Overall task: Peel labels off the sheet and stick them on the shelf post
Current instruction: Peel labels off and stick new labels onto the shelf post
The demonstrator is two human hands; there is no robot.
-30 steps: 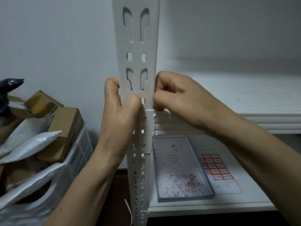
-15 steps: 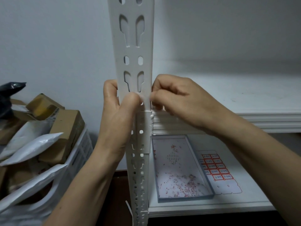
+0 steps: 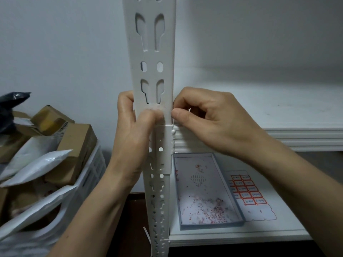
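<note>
The left hand (image 3: 133, 138) grips the white shelf post (image 3: 151, 58), its thumb pressing a pale label (image 3: 156, 107) onto the front face. The right hand (image 3: 213, 119) pinches the label's end at the post's right edge. The label sheet (image 3: 248, 193) lies on the lower shelf (image 3: 241, 232), touching a grey tray (image 3: 196, 164), near the front edge

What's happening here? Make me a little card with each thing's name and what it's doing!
Left hand: grips the shelf post, thumb pressing its front
Right hand: pinches the post's right edge
Label sheet: flat on the lower shelf, orange-edged labels on it
Tray: beside the sheet, red scraps inside
Crate: left of the post, holding parcels
</note>
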